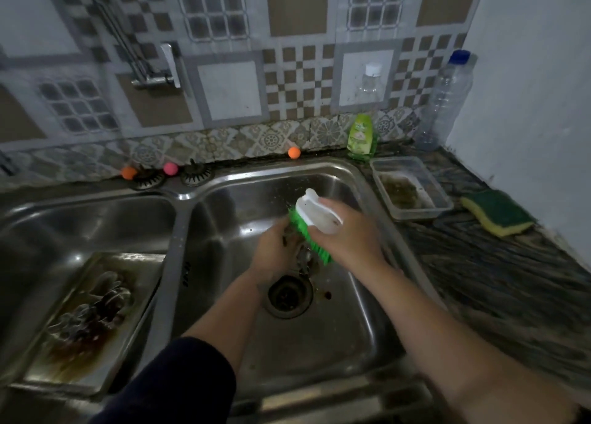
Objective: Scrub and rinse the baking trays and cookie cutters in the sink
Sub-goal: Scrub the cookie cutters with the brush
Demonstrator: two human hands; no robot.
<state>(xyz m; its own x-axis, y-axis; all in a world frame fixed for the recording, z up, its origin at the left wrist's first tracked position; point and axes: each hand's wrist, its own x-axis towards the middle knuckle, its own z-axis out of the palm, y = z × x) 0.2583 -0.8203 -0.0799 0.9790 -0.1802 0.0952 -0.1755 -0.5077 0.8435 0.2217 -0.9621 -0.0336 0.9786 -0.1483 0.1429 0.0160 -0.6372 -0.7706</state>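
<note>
Right hand (347, 231) is gripping white-backed green-bristled brush (315, 220), bristles pressing on small metal cookie cutter (303, 257) that left hand (275, 254) is clutching over right sink basin (319, 343). Dirty baking tray (86, 324) is lying in left basin. Green soap bottle (361, 135) label is unreadable.

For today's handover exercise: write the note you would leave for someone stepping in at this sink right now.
Right hand grips the scrub brush, green bristles against a small metal cookie cutter held in the left hand over the right basin.
Dirty baking tray holding more cutters sits in the left basin, unscrubbed.
Tap shows no water running.
Left: finish this cutter, scrub the rest and the tray, rinse everything.
</note>
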